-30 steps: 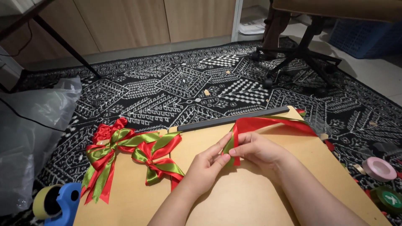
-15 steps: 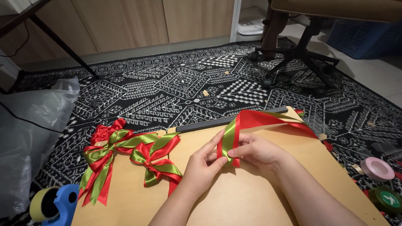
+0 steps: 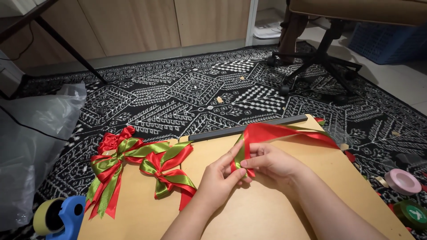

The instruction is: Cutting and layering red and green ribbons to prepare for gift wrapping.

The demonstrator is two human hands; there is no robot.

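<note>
the black and white rug [image 3: 187, 93] covers most of the floor, and the wooden board [image 3: 275, 213] lies on top of it, near the bottom of the view. everything else is told from this board.

far behind the board stands an office chair [image 3: 320, 58] with wheels. off the left edge of the board sits a big clear plastic bag [image 3: 35, 146]. along the back edge of the board lies a long dark ruler [image 3: 249, 128].

on the left part of the board lie two finished bows. the bigger bow [image 3: 111, 166] hangs partly over the left edge, and the smaller bow [image 3: 169, 173] rests just beside it, closer to the middle. both are red and green, with loops and tails already made. so two bows look done.

in the middle of the board the third one is only started. a long red and green ribbon [image 3: 284, 132] runs from the hands toward the back right corner of the board. it has a fold at the hands but no full loops yet, so i think most of this bow is left to make.

the left hand [image 3: 220, 180] pinches the fold of the ribbon with thumb and fingertips. the right hand [image 3: 271, 162] grips the same fold from the other side, fingers closed on it. both hands touch each other just above the board.

off the front left corner sits a blue tape holder [image 3: 60, 218]. off the right edge lie a pink ribbon roll [image 3: 402, 181] and a green ribbon roll [image 3: 411, 213].
</note>
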